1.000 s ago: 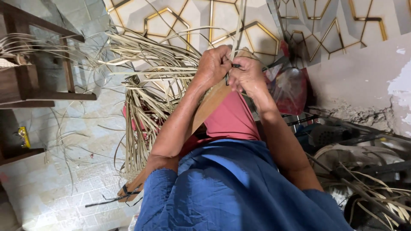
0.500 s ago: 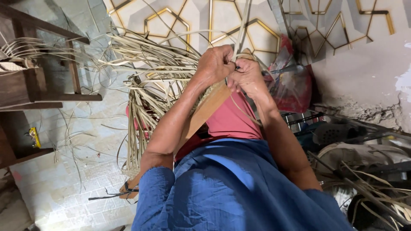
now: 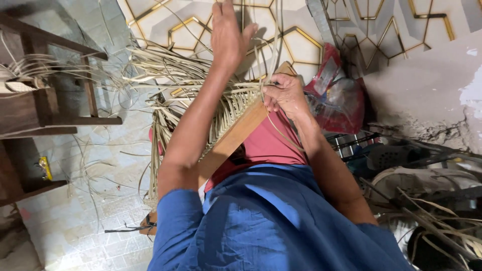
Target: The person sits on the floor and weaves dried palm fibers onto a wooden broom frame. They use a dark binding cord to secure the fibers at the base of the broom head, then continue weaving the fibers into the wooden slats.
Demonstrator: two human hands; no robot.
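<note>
Across the person's lap lies a half-woven mat (image 3: pixel 226 108) of flat, pale, dry strips, propped on a slanting wooden board (image 3: pixel 236 138); weaving appears under way. The left hand (image 3: pixel 228 35) is raised, fingers together, drawing a thin strip upward. The right hand (image 3: pixel 283 95) pinches strands at the mat's edge. Next the strip likely needs threading and tightening.
</note>
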